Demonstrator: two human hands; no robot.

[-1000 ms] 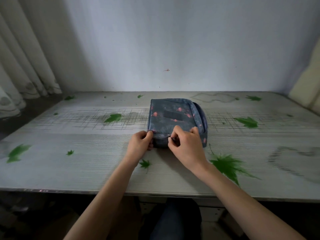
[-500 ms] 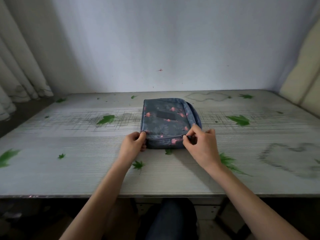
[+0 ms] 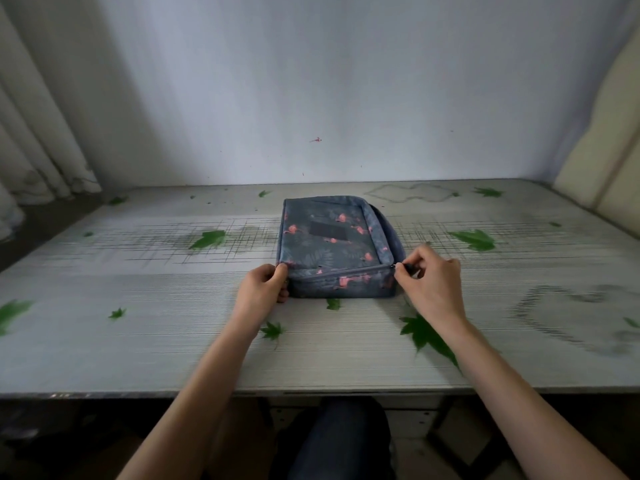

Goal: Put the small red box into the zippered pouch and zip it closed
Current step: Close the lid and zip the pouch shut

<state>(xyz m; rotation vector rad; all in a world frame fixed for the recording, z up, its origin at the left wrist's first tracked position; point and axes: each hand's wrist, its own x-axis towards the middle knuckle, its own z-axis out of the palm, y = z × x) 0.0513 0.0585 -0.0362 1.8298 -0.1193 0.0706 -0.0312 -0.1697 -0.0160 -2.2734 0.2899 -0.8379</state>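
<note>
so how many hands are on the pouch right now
2. The left hand grips the pouch at its near left corner; the right hand pinches the zipper pull at the near right corner. No others in view.

slate-blue fabric zippered pouch (image 3: pixel 329 252): pink flamingo and grey-green leaf print, black rectangular patch (image 3: pixel 329 231) | small black zipper pull (image 3: pixel 409 267) | pale grey streaked surface (image 3: pixel 138 334): green maple-leaf print, dark crosshatch lines | bluish-white wall (image 3: pixel 311 81): tiny red mark (image 3: pixel 316 139) | cream pleated curtain (image 3: pixel 31 133)
</note>
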